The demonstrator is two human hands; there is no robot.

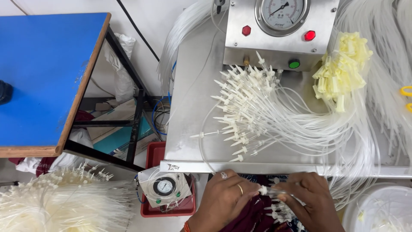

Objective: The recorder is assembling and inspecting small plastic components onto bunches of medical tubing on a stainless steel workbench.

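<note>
tubing everywhere here. the red plastic tray (151, 160) down by the desk edge holds a small white-faced round gauge (164, 187) wrapped in clear plastic. at the bottom right there's a white round tub (356, 207) with a few loose bits of clear tube inside, can't tell more than that.

both hands sit low, just below the front edge of the shiny steel desk (193, 103). the left hand (223, 197), rings on two fingers, has its grip pinched shut on the white plastic tip of a thin clear tube (262, 189). the right hand (311, 198) is closed on the same tube just beside that tip, so the tube runs straight between the two grips. right under the hands sits a small bunch of more white-tipped tubes (279, 211), over dark red cloth.

up on the desk lies a big fan of white-tipped clear tubes (246, 111), a cluster of pale yellow tips (341, 71) to the right, and a steel box with a round pressure gauge (281, 30) behind them. a blue-topped wooden table (43, 73) stands off to the left.
</note>
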